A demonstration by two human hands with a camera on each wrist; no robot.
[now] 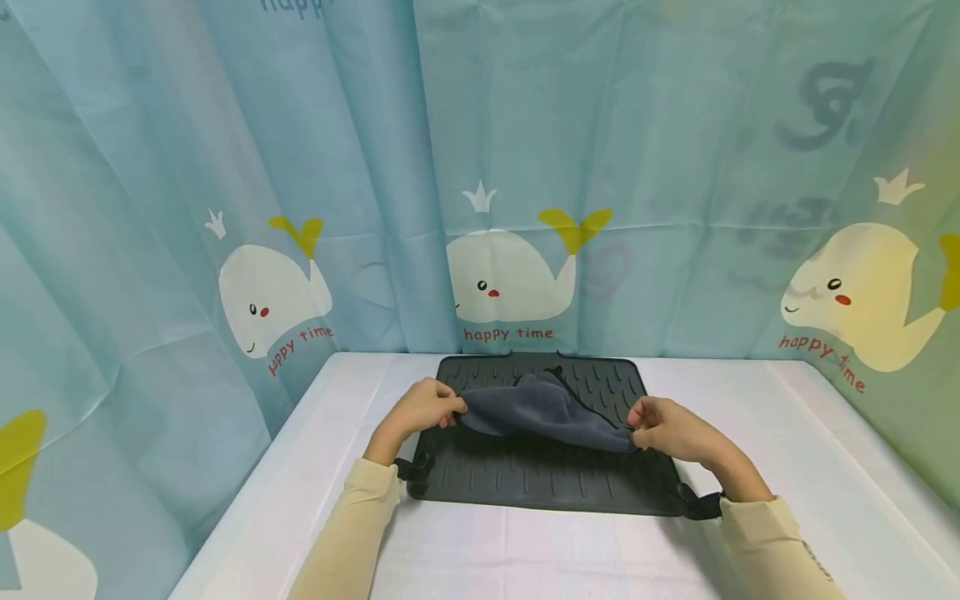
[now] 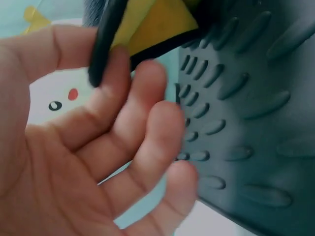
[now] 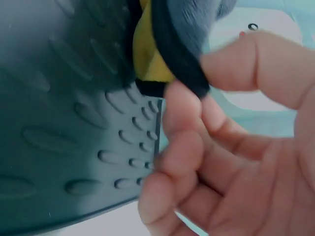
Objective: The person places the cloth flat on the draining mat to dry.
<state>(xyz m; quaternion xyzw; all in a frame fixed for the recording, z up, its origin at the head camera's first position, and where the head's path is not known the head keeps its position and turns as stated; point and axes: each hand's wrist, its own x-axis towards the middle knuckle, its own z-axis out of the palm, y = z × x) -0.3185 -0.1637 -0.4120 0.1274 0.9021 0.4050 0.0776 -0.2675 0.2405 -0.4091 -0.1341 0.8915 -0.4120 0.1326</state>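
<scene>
A grey cloth (image 1: 543, 412) with a dark edging stretches between my two hands, its middle bunched up. Its underside shows yellow in both wrist views, as on the yellow cloth face (image 2: 165, 29). My left hand (image 1: 420, 408) pinches the left corner between thumb and forefinger, the other fingers loosely bent. At the opposite corner, my right hand (image 1: 678, 429) pinches the black edging (image 3: 179, 59) the same way. Below the cloth lies a black ridged mat (image 1: 517, 483), partly covered by it in the head view.
The mat rests on a white table (image 1: 450, 554). Behind the table and along its sides hangs a blue-green curtain (image 1: 375, 292) printed with white whales. Black straps (image 1: 701, 504) circle both wrists close to the mat's front corners.
</scene>
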